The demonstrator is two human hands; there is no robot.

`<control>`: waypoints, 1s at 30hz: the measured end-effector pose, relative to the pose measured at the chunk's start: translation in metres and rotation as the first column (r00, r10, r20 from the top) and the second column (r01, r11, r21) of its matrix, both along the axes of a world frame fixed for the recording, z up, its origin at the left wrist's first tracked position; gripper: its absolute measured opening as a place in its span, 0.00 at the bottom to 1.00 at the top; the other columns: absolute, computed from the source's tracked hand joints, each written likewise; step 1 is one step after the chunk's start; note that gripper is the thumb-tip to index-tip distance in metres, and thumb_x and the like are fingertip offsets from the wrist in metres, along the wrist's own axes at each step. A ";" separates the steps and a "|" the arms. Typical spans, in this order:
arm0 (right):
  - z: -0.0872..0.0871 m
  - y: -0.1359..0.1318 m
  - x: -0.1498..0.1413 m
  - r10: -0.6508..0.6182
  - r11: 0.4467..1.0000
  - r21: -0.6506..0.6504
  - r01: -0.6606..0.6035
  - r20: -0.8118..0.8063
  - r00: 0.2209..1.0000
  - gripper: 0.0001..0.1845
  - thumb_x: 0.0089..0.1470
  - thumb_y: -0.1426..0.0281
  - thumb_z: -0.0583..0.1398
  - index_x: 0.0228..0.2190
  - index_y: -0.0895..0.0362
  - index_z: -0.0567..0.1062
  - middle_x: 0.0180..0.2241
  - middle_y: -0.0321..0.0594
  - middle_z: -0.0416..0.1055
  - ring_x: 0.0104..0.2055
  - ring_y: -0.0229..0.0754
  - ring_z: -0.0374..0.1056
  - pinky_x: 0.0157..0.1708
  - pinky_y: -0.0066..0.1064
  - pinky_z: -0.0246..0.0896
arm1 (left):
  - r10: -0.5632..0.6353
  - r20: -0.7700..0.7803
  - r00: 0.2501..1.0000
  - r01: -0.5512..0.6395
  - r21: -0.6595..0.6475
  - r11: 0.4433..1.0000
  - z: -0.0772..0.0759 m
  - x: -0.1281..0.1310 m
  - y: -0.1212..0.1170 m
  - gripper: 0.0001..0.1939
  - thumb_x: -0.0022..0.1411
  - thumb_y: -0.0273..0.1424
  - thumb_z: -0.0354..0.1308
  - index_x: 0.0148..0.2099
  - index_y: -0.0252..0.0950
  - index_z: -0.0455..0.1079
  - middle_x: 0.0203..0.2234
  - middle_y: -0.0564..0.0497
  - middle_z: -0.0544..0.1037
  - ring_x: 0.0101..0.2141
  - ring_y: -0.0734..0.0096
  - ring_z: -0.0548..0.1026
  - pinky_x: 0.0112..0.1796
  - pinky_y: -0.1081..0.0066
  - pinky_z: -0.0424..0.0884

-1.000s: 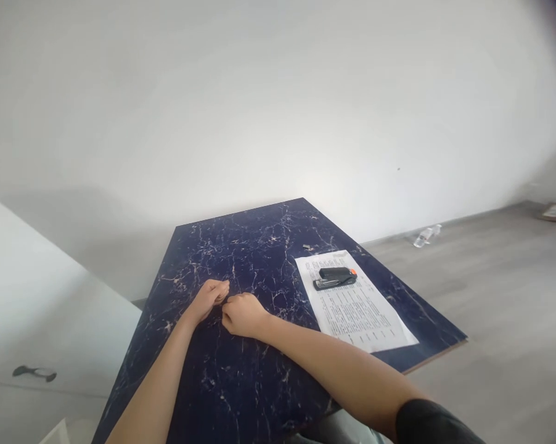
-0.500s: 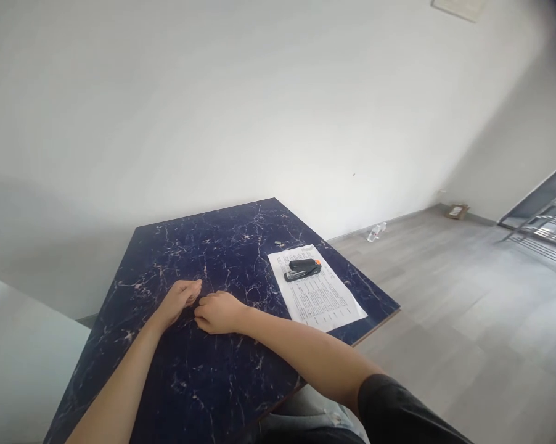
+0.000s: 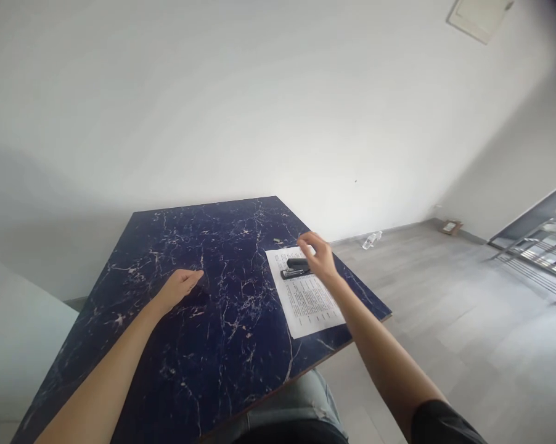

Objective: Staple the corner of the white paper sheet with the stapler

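On the dark blue marbled table (image 3: 241, 308) lies a printed sheet of paper (image 3: 306, 302), near the right edge. A black stapler (image 3: 294, 268) rests on the sheet, its right end covered by my right hand (image 3: 318, 251). That hand is open, its fingers curved forward and the thumb apart from them, above the stapler; I cannot tell whether it touches it. My left hand (image 3: 180, 287) rests on the table left of the paper, fingers curled together, with nothing showing in it.
A tiny pale piece (image 3: 277, 240) lies behind the paper. Past the table stands a grey wall (image 3: 213, 105). On the floor to the right are a clear plastic bottle (image 3: 372, 240), a small brown box (image 3: 450, 227) and a metal rack (image 3: 537, 256).
My right hand has left its place beside my left hand, moving right and forward to the stapler, and its fingers have opened. My left hand has stayed nearly still. The view has shifted slightly.
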State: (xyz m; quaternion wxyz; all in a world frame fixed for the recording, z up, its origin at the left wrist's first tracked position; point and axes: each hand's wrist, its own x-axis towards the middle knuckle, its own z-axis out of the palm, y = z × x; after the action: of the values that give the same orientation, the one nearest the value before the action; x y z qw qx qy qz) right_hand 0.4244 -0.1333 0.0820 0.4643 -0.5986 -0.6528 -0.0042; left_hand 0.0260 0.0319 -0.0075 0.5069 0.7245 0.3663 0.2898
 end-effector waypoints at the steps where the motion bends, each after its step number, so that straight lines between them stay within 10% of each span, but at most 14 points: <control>1: -0.006 -0.002 0.025 0.006 0.999 -0.039 -0.006 -0.011 1.000 0.26 0.71 0.53 0.47 0.42 0.55 0.79 0.43 0.49 0.76 0.49 0.50 0.71 0.53 0.42 0.67 | 0.009 0.004 1.000 -0.009 0.018 1.000 0.000 0.001 0.000 0.30 0.63 0.45 0.64 0.21 0.38 0.50 0.18 0.57 0.48 0.19 0.76 0.46 0.24 0.70 0.42; 6: -0.038 -0.004 0.084 0.328 0.875 -0.395 -0.280 0.059 0.943 0.45 0.54 0.42 0.64 0.63 0.56 0.69 0.66 0.57 0.63 0.69 0.58 0.59 0.66 0.48 0.56 | 0.011 -0.044 0.999 -0.005 0.126 0.992 0.006 0.007 -0.008 0.30 0.64 0.43 0.63 0.20 0.38 0.50 0.16 0.57 0.49 0.19 0.77 0.46 0.24 0.69 0.42; 12: -0.058 0.015 0.062 0.448 0.756 -0.504 -0.419 -0.069 0.891 0.34 0.58 0.54 0.65 0.61 0.55 0.70 0.59 0.52 0.73 0.56 0.51 0.73 0.56 0.43 0.67 | 0.138 0.119 0.983 -0.148 0.079 0.986 0.014 0.006 -0.015 0.30 0.63 0.41 0.64 0.20 0.38 0.50 0.15 0.58 0.50 0.17 0.78 0.48 0.23 0.70 0.44; 18: -0.065 0.039 -0.046 0.518 0.746 -0.456 -0.484 -0.058 0.853 0.27 0.58 0.63 0.66 0.57 0.55 0.72 0.55 0.48 0.75 0.54 0.50 0.73 0.56 0.43 0.67 | 0.469 0.552 0.689 -0.443 -0.192 0.876 0.034 -0.046 0.007 0.29 0.62 0.36 0.64 0.22 0.39 0.45 0.16 0.61 0.47 0.17 0.81 0.47 0.19 0.74 0.45; 25: -0.059 0.065 -0.206 0.650 0.703 -0.411 -0.580 0.039 0.759 0.22 0.55 0.66 0.69 0.51 0.53 0.75 0.50 0.40 0.78 0.53 0.47 0.73 0.54 0.36 0.67 | 0.605 0.755 0.254 -0.450 -0.461 0.765 0.039 -0.158 0.015 0.24 0.71 0.30 0.47 0.28 0.37 0.35 0.15 0.59 0.42 0.17 0.76 0.42 0.18 0.74 0.44; 30: -0.061 0.069 -0.244 0.588 0.759 -0.431 -0.489 0.130 0.798 0.22 0.59 0.59 0.68 0.55 0.42 0.75 0.49 0.35 0.79 0.53 0.48 0.75 0.54 0.38 0.67 | 0.642 0.741 0.196 -0.453 -0.512 0.730 0.036 -0.166 0.011 0.23 0.72 0.29 0.45 0.31 0.38 0.32 0.17 0.58 0.38 0.19 0.75 0.40 0.19 0.73 0.44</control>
State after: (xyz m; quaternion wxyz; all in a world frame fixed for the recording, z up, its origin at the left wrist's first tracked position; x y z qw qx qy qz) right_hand 0.1808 -0.0639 0.0211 0.2332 -0.4550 -0.8407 0.1782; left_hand -0.1403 0.0434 0.0290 0.5436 0.2283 0.3000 0.7500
